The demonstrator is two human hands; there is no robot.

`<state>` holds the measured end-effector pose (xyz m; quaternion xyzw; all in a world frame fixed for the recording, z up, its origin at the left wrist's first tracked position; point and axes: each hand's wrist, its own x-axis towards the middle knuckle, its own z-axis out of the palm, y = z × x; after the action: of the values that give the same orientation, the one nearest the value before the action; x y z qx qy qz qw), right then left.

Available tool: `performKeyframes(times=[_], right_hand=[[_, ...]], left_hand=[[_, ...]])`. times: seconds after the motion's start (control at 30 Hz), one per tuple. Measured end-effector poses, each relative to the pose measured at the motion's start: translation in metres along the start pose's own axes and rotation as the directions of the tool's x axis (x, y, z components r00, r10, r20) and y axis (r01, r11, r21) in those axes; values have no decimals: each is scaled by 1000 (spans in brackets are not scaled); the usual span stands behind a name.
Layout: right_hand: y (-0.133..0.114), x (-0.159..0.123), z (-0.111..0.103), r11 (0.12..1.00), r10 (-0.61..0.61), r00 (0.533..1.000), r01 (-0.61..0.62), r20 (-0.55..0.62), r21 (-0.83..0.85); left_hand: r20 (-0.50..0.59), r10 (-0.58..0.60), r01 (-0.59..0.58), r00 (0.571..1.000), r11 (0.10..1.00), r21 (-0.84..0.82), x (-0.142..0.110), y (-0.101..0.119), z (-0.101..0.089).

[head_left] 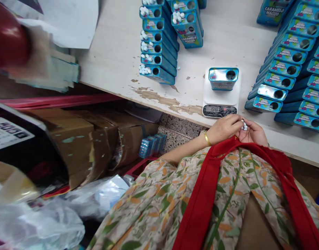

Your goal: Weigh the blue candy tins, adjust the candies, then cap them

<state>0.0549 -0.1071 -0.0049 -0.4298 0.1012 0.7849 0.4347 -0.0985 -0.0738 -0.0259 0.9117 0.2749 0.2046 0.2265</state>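
Just in front of the scale, my hands meet close to my body. Small white candies (244, 125) lie at the fingers of my cupped right hand (254, 133). My left hand (225, 127), with a gold bangle at the wrist, has its fingers bent together against the candies; whether it pinches any is hidden. A white digital scale (206, 99) stands past my hands, its display lit. On it sits a blue candy tin (222, 84) upright, with a round dark hole in its top.
Blue tins (159, 74) with white candies on their tops stand in a row on the left of the worn white table (118, 52). Rows of more tins (268, 104) fill the right. Cardboard boxes (78, 139) and plastic bags (45, 222) lie below left.
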Motion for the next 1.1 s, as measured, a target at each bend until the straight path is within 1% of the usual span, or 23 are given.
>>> performKeyframes(times=[0.17,0.23,0.33,0.43,0.47,0.53,0.6,0.67,0.73,0.83,0.9,0.97,1.0,1.03,1.1], right_hand=[[1,2,-1,1000,-1,1000,1,-5,0],[1,3,-3,1000,2,1000,-2,1,4],[2,5,-5,1000,19,1000,-19,20,23],[2,7,-1,998,16,1000,-18,23,58],[2,7,1,998,17,999,-19,28,66],[1,8,5,996,21,998,-25,56,81],[1,9,9,995,12,996,-21,87,101],[1,10,11,992,2,995,-15,102,126],[1,11,11,988,5,995,-20,101,151],[2,12,9,984,-11,996,-5,91,180],[3,13,7,980,-44,995,26,87,196],[4,13,6,977,-77,992,56,97,204],[5,13,5,979,-85,990,62,110,195],[5,13,4,982,-84,988,61,128,178],[5,12,3,990,-72,984,51,160,132]], left_hand=[[-7,10,-10,1000,999,-31,-2,0,6],[-33,35,-36,999,999,-24,-1,-2,4],[-124,92,-94,988,996,-9,4,-11,-12],[-232,72,-69,970,997,22,10,-22,-36],[-231,67,-62,971,998,29,12,-24,-43],[-149,91,-86,985,996,38,14,-27,-51],[-56,120,-118,991,992,48,15,-26,-50],[-37,107,-104,994,992,68,13,-24,-43],[-80,93,-86,992,993,85,10,-22,-36],[-151,154,-135,976,983,126,8,-23,-30],[-181,209,-185,961,972,143,9,-24,-32],[-212,236,-212,948,969,131,13,-27,-39],[-239,222,-198,945,973,118,16,-29,-45],[-271,179,-154,946,982,111,20,-32,-51],[-326,24,15,945,993,116,30,-41,-65]])
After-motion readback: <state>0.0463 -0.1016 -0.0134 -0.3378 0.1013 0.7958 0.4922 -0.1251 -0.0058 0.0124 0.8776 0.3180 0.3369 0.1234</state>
